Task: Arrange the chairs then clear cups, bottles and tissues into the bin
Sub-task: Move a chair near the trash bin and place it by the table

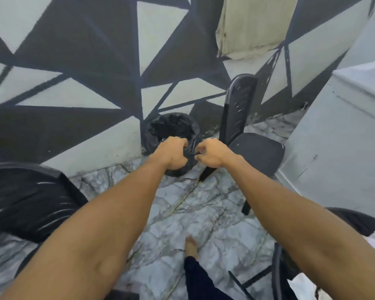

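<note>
Bin [171, 126] | round, crinkled black plastic | left hand [171, 153], right hand [213, 153] grip rim

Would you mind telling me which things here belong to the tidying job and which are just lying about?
Job: bin, gripped at its rim by left hand and right hand; chair beside it; chair at left.
Lying about: hanging cloth; pale cabinet on the right.

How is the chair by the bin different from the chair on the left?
The right chair stands farther off beside the bin, showing seat, back and legs; the left chair is nearer and cut off by the picture's edge. Both are black.
</note>
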{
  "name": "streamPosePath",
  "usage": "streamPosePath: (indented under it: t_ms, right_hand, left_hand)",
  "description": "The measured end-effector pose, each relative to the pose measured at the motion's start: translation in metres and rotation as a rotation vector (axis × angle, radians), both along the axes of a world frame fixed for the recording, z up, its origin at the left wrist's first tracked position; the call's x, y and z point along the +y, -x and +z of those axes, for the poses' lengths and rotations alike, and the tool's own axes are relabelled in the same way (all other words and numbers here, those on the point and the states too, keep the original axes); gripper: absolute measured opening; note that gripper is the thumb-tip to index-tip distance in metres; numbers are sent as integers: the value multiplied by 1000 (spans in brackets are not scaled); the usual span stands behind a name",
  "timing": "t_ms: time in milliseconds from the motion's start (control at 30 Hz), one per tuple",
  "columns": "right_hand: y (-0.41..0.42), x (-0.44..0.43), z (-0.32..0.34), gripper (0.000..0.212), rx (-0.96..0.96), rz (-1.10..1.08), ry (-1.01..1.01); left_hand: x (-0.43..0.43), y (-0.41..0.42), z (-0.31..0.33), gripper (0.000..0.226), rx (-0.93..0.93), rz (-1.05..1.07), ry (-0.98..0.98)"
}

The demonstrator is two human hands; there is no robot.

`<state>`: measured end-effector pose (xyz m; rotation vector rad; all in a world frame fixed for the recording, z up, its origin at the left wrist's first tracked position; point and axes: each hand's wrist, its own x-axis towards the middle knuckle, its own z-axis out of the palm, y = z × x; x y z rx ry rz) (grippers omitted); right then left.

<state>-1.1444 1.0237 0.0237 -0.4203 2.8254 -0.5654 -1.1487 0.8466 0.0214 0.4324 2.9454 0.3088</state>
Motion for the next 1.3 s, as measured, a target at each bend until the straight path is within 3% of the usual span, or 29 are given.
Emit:
streamPosePath:
  t_ms: [233,400,667,800,900,1100,1300]
  right_hand:
    - [173,10,-16,33,-78,-115,17]
    - [277,37,-1,37,4,-351,25]
    - [403,86,-26,27,45,-817,106]
    - [460,97,-54,43,-13,-1045,174]
    - [500,102,-78,43,-89,-1164,218]
    - [496,124,-86,16,-62,-1250,211]
    - [390,188,-44,16,22,-1309,220]
  left_hand:
    - [6,184,-6,49,-85,-51,39]
    - [38,309,8,60,-44,-175,57]
    - [136,491,-5,49,-10,-537,98]
    - [195,572,-16,34,-7,-783,128]
    - [235,622,-28,43,65,-940,197]
    - [288,668,-39,58,316,-1166,275]
    - [350,609,-17,61,415,-1479,76]
